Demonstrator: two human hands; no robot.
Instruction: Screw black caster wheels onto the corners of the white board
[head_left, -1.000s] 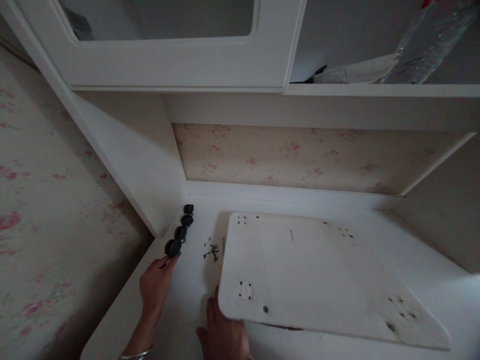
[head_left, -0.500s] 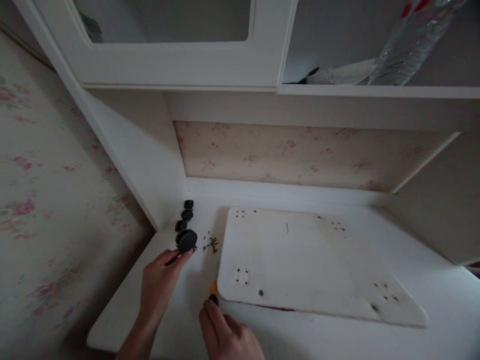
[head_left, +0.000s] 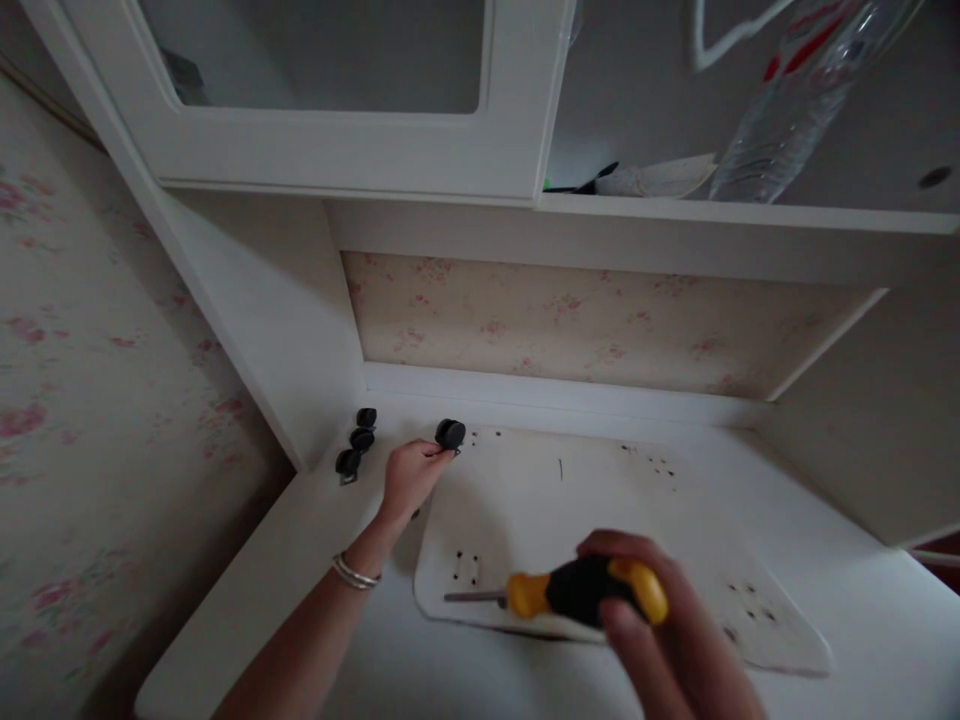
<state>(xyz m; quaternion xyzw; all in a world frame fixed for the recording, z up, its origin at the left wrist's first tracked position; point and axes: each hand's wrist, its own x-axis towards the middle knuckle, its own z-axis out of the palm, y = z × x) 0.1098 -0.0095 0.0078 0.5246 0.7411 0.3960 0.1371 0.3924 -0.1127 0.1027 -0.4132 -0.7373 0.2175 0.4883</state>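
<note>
My left hand [head_left: 415, 477] pinches a black caster wheel [head_left: 451, 433] by its mounting plate, over the far left corner of a white board [head_left: 540, 500]. That board lies flat and has groups of screw holes near its corners. In my right hand [head_left: 667, 640] is a yellow and black screwdriver [head_left: 585, 590], raised above the board's near edge with its shaft pointing left. Several more black casters [head_left: 362, 439] stand in a row to the left of the board. The loose screws are mostly hidden behind my left forearm and hand.
The white desk [head_left: 262, 600] carries everything. Overhead is a cabinet [head_left: 337, 150] with a glass-panelled door, and its open shelf [head_left: 712, 215] holds a clear plastic bottle [head_left: 787, 110]. A side panel [head_left: 255, 300] and floral wallpaper [head_left: 90, 450] stand at the left.
My left hand has lifted the caster from the row and carried it right to the board's far corner. My right hand has picked the screwdriver up from the desk and raised it.
</note>
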